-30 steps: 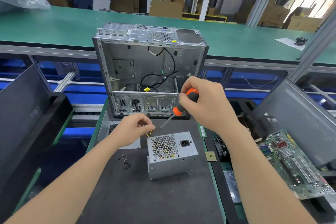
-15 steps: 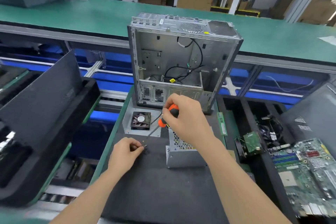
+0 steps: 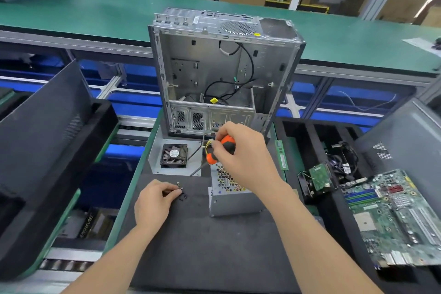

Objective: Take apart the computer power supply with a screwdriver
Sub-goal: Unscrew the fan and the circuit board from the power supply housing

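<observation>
A grey metal power supply (image 3: 229,203) with a honeycomb-vented top sits on the dark mat (image 3: 202,246) at centre frame, and just above its upper-left corner the right hand (image 3: 248,157) grips an orange-and-black screwdriver (image 3: 222,149), shaft slanting toward the lower left.

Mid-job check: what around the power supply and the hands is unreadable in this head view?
Head view only:
Power supply: top and far end hidden by the right hand holding the screwdriver.
Screwdriver tip: thin, blurred; contact unclear.
Left hand: whether it pinches a loose screw is too small to tell.
</observation>
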Tool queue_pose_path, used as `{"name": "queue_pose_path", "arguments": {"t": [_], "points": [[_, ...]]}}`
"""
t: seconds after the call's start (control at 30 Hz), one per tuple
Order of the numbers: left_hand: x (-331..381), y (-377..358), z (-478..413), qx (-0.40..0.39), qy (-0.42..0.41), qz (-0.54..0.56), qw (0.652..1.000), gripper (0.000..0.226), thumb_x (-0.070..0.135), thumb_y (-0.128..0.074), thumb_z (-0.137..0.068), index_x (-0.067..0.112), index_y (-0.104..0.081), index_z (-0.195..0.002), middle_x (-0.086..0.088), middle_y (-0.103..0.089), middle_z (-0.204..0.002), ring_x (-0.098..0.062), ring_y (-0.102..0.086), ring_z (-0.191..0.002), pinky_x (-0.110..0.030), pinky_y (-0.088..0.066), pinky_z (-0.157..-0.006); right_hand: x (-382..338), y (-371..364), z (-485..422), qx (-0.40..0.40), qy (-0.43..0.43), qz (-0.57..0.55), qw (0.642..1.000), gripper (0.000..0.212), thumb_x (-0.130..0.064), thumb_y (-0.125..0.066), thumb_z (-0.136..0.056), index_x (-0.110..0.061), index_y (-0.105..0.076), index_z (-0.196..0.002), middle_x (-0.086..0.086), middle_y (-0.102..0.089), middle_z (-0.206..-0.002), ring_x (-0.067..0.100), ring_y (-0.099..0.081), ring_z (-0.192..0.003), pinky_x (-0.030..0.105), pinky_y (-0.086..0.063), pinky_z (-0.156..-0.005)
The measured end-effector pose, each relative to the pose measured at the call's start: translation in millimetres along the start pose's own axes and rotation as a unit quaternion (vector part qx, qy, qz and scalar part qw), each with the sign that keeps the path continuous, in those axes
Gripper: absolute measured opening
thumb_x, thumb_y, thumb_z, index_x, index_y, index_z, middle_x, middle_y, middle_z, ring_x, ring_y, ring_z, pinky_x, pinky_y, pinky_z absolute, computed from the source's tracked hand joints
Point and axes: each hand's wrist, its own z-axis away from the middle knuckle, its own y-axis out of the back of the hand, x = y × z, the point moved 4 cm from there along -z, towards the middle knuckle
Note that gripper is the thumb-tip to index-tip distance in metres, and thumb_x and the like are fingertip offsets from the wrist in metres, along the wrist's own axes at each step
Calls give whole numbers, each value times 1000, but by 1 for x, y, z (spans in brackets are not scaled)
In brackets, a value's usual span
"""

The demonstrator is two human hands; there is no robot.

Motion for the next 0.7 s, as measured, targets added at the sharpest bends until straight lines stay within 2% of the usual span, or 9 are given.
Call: {"name": "queue_pose_path", "arguments": {"t": [0.07,0.17,0.27,0.3,0.4,0.5,0.57,0.67,0.7], "points": [[-1,2,-1,-7,1,3,1000,2,44,-78,-88,45,-77,-86,20,-62,-85,-5,-60,-84,-31,-48,-66,1,5,2,4,-4,-7,1000,9,-19,-68,-94,-23,-62,-89,-12,-63,-85,0,-58,-88,6,-39,-72],[9,8,-1,18,10,37,999,12,40,-68,-96,42,-73,-86,16,-66,-85,-15,-65,-87,-34,-49,-69,1,20,4,26,-3,-24,999,8,-19,-69,-93,-21,-64,-88,-13,-65,-82,1,-60,-85,9,-41,-70],[48,16,-6,59,-13,109,992,15,30,-57,-102,35,-70,-96,14,-70,-80,-13,-66,-81,-35,-51,-69,4,46,3,64,-1,-24,998,9,-21,-70,-93,-23,-63,-87,-15,-67,-74,6,-62,-79,19,-47,-68],[69,17,-9,56,-43,141,987,17,23,-57,-102,33,-71,-101,14,-70,-82,-8,-66,-81,-33,-52,-72,5,56,3,80,3,-21,997,10,-20,-70,-93,-23,-63,-87,-17,-66,-71,6,-63,-78,19,-46,-67],[136,22,-19,27,-149,197,969,20,15,-56,-100,29,-71,-104,17,-70,-89,4,-62,-82,-9,-42,-71,10,86,4,125,3,-6,992,11,-17,-71,-92,-24,-62,-90,-20,-66,-69,2,-65,-76,10,-39,-66],[190,10,-31,-75,-204,162,963,17,22,-56,-101,31,-69,-106,20,-67,-92,6,-59,-85,-6,-40,-68,21,109,10,158,-16,1,987,14,-20,-72,-91,-26,-60,-95,-17,-67,-72,-1,-65,-76,7,-40,-66],[217,-8,-36,-190,-231,85,950,17,35,-56,-102,30,-69,-110,18,-67,-100,5,-59,-87,-14,-44,-75,27,120,17,175,-26,16,984,18,-24,-73,-90,-29,-57,-98,-15,-66,-74,3,-64,-77,10,-42,-67],[244,-35,-39,-357,-226,-13,906,34,57,-51,-101,31,-71,-113,19,-65,-113,4,-59,-94,-19,-42,-75,34,132,28,187,-33,22,981,21,-26,-72,-89,-34,-54,-97,-10,-67,-74,8,-64,-76,18,-47,-70],[251,-42,-39,-417,-198,-15,887,38,58,-49,-102,30,-73,-114,16,-64,-123,-3,-62,-101,-24,-47,-82,36,135,31,186,-36,24,982,21,-26,-71,-89,-34,-54,-97,-8,-68,-75,10,-65,-76,22,-49,-72]]}}
